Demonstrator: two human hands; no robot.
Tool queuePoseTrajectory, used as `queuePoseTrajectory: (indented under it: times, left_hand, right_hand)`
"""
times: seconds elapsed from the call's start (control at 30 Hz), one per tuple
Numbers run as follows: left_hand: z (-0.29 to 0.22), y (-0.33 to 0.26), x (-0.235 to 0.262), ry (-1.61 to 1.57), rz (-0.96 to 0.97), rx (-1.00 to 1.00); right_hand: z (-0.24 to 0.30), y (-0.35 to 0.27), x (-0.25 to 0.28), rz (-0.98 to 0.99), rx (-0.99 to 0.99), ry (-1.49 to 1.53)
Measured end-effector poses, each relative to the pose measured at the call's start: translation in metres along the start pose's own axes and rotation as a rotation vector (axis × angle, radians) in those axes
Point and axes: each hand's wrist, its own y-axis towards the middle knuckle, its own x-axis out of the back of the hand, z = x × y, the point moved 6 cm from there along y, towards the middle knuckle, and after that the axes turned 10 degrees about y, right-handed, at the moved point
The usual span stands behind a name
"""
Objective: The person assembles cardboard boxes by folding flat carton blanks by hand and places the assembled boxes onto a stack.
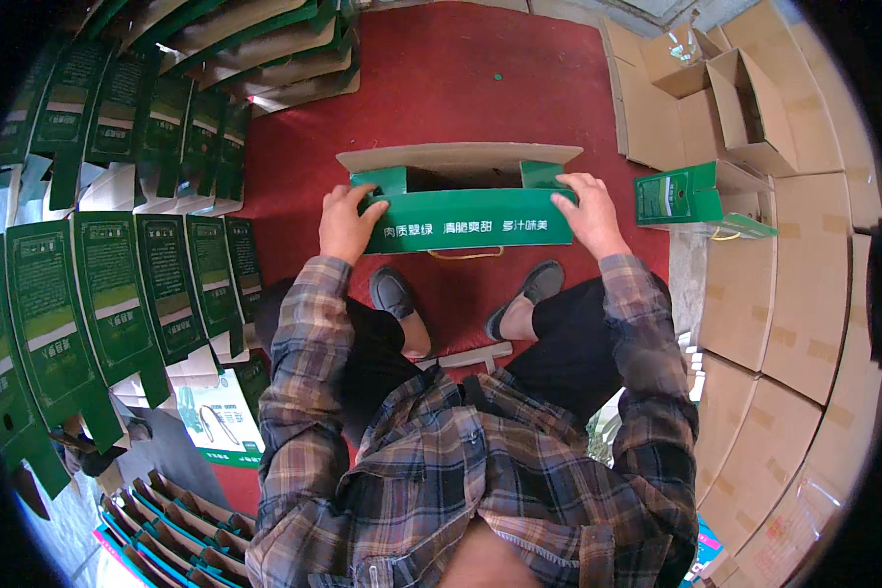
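A green cardboard carton (461,205) with white print on its front flap stands in front of my feet. Its top is partly open, showing a dark gap between the front flap and the raised brown back flap (461,155). Green side flaps fold inward at both ends, and a yellow cord handle (465,255) hangs below the front. My left hand (350,220) grips the left end of the front flap, thumb over the green face. At the opposite end my right hand (592,213) holds the same flap near its corner. The carton's inside is too dark to make out.
Rows of green cartons (118,294) line the left side, with more stacked at the upper left (294,59). Brown boxes (789,284) wall the right, beside another green carton (676,196). Dividered cartons (181,534) sit lower left. Red flooring (441,78) lies beneath.
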Motion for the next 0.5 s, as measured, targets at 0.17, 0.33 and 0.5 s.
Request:
queuePoseTrajectory:
  times: [0.17,0.33,0.5]
  left_hand:
    - [-0.026,-0.002,-0.001,0.307,-0.215,-0.102]
    - [-0.046,-0.013,-0.016,0.223,-0.072,-0.319]
    - [-0.066,-0.029,-0.021,0.392,0.022,-0.409]
  right_hand:
    - [0.042,-0.023,-0.019,0.169,0.132,-0.189]
    - [0.042,-0.027,-0.035,0.24,0.114,-0.335]
    - [0.042,-0.026,-0.04,0.204,0.123,-0.335]
